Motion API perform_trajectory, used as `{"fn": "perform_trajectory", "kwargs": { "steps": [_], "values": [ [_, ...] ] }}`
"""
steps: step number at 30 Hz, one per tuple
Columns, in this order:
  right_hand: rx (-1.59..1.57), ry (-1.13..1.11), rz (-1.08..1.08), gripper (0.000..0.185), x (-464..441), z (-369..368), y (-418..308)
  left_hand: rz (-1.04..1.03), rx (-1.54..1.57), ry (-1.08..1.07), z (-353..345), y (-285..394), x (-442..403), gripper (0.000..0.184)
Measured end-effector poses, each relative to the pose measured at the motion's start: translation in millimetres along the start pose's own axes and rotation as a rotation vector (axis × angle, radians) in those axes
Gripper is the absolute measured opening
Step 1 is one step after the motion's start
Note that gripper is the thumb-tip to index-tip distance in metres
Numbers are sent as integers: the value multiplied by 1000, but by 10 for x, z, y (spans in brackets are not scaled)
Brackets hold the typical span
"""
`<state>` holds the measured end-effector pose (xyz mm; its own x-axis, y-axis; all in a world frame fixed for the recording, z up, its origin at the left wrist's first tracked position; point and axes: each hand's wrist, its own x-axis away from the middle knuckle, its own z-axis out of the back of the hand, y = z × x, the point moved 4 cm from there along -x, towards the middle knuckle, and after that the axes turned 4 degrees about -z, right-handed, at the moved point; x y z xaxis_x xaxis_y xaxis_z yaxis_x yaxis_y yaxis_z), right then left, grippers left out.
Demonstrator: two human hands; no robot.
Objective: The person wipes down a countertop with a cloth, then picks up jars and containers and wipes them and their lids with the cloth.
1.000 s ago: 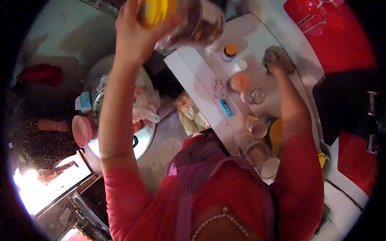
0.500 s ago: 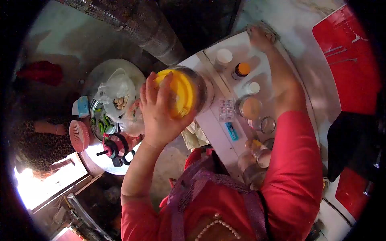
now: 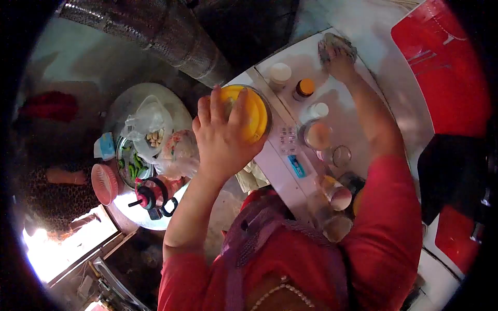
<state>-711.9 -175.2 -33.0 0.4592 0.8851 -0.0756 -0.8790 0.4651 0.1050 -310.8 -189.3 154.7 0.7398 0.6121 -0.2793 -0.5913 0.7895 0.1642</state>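
Note:
My left hand (image 3: 220,137) is spread over the yellow lid (image 3: 255,116) of a large jar, fingers gripping the lid's rim. The lid hides most of the jar's body. At the far end of the white table (image 3: 306,59), my right hand (image 3: 341,63) presses on a crumpled grey cloth (image 3: 337,42). Between my hands stand a white-capped container (image 3: 280,72), a dark bottle with an orange cap (image 3: 305,87), a small white-capped bottle (image 3: 318,110) and a jar with a tan top (image 3: 317,135).
A pill blister pack (image 3: 288,139), a blue packet (image 3: 296,166) and several jars (image 3: 340,198) lie nearer me. To the left, a round table holds green peppers (image 3: 136,165), a plastic bag (image 3: 150,116) and a flask (image 3: 150,194). A pink basket (image 3: 105,184) and another person's arm (image 3: 66,176) are beyond.
The jar under my left hand has gone from tilted to more upright, and shifted slightly right. My right hand now lies flatter over the cloth at the table's far end.

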Motion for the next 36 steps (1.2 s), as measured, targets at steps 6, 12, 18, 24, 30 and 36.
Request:
{"fn": "perform_trajectory", "kwargs": {
  "steps": [6,12,18,24,30,36],
  "values": [
    [-56,-94,-208,59,-686,28,-6,17,37,-4,-34,-22,-22,79],
    [-96,-123,-278,65,-839,-197,260,18,45,-3,-40,-38,-16,78],
    [108,-254,-286,67,-17,52,542,-1,31,17,-17,-37,14,84],
    [24,-283,-348,58,630,561,430,12,31,21,0,-26,29,84],
    [-148,46,-127,57,-67,-253,597,5,3,-5,-25,-41,1,83],
    [-229,-111,-249,69,-845,13,202,40,38,-36,-11,-27,-57,75]
  ]
}}
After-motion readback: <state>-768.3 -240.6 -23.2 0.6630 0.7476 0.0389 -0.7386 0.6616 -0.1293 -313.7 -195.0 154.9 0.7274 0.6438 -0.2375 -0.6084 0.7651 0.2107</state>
